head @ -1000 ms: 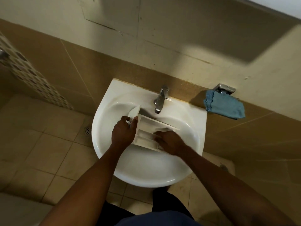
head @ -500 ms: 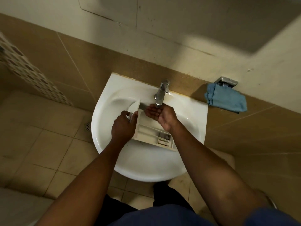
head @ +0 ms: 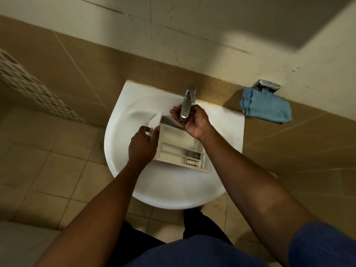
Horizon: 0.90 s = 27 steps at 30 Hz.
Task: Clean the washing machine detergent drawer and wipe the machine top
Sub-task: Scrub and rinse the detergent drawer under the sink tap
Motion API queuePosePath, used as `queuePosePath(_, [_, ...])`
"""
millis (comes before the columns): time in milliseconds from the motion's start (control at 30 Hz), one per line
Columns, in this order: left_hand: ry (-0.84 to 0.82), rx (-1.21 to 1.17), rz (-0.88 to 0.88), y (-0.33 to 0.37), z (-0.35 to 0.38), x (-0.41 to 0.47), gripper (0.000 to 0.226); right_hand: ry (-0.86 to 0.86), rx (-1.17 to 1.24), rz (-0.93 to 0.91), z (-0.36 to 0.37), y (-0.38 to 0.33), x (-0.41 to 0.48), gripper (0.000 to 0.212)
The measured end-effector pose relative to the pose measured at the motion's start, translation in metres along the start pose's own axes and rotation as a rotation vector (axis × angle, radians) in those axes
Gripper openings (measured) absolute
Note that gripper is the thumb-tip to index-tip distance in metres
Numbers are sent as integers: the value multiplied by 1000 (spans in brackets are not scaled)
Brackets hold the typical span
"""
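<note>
Held only by the left grip [head: 142, 148], right grip [head: 197, 123] cupped empty under the tap [head: 187, 102], the drawer [head: 179, 146] may slip once wet.

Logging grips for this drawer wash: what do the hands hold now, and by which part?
Left hand grips the detergent drawer by its front-panel end. Right hand is cupped under the tap spout; whether it grips is unclear.

One of most things, two hands

One white sink [head: 173, 199], one tap [head: 187, 101], one detergent drawer [head: 179, 149], one blue cloth [head: 266, 108], one metal wall holder [head: 265, 86] and one floor drain [head: 102, 145] (partly hidden by the basin rim). Two hands are in view: the left hand [head: 142, 145] and the right hand [head: 194, 122].
</note>
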<state>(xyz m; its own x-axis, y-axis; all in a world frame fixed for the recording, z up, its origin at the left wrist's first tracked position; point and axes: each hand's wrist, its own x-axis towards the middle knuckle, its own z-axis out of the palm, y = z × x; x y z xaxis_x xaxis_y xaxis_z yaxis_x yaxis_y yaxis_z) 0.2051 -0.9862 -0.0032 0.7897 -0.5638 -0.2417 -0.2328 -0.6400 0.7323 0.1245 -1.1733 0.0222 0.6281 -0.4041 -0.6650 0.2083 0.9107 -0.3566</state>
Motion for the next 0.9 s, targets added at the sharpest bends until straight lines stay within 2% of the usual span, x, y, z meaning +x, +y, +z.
queuePosePath(267, [8,6,-15,1,1,0,52,13,-118,25,-7,6,-3,46])
queuePosePath(500, [16,6,-21,1,1,0,49,107,-581,147,-19,34,-40,47])
queuePosePath(567, [21,3,-14,1,1,0,49,121,-736,130,-13,50,-51,47])
queuePosePath(600, [24,6,-9,1,1,-1,49,122,-856,71,-12,61,-53,46])
queuePosePath(667, [32,11,4,2,2,-1,49,86,-1236,-206,-20,83,-54,42])
queuePosePath(733, [35,9,12,2,2,-1,50,-56,-1659,-506,-40,99,-56,38])
queuePosePath(767, [31,7,13,2,2,-1,52,-137,-1795,-597,-52,103,-60,35])
queuePosePath(833, [18,0,7,0,2,0,55,-280,-1953,-640,-76,105,-75,35])
queuePosePath(900, [10,-4,0,0,0,0,57,-346,-2104,-597,-95,103,-93,51])
